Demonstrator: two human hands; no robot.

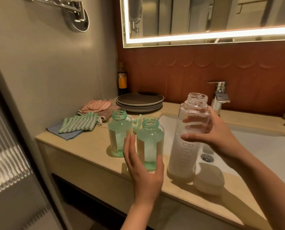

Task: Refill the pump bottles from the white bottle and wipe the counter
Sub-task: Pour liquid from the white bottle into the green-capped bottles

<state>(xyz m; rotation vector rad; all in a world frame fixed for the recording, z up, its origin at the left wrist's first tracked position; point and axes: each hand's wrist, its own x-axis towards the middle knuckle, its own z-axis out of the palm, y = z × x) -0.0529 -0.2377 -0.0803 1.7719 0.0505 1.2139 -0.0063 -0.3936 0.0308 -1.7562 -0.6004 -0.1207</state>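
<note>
While your right hand (221,130) grips the white bottle (181,156) round its clear upper part, the head view shows that bottle uncapped and upright, base on the surface (88,146) at the rim of the sink (271,146). Your left hand (143,166) is released, fingers straight, just in front of the nearer pump bottle (150,141); contact with it cannot be told. Both pump bottles stand open-necked and part full, the farther pump bottle (120,131) behind and to the left.

Risks: your grip sits high on a tall bottle, so a quick tilt may throw liquid past the narrow neck onto the surface; the nearer pump bottle, if unsteadied, may tip when the lip knocks it; the round white cap (208,181) beside the base, near the front edge, may be swept off by your forearm.

Surroundings: a mint pump head (139,122) lies behind the two bottles; folded cloths (78,124) lie at the left, within reach for wiping; stacked plates (139,102) and a dark bottle (122,80) fill the back corner; the tap (220,93) stands behind the white bottle.
</note>
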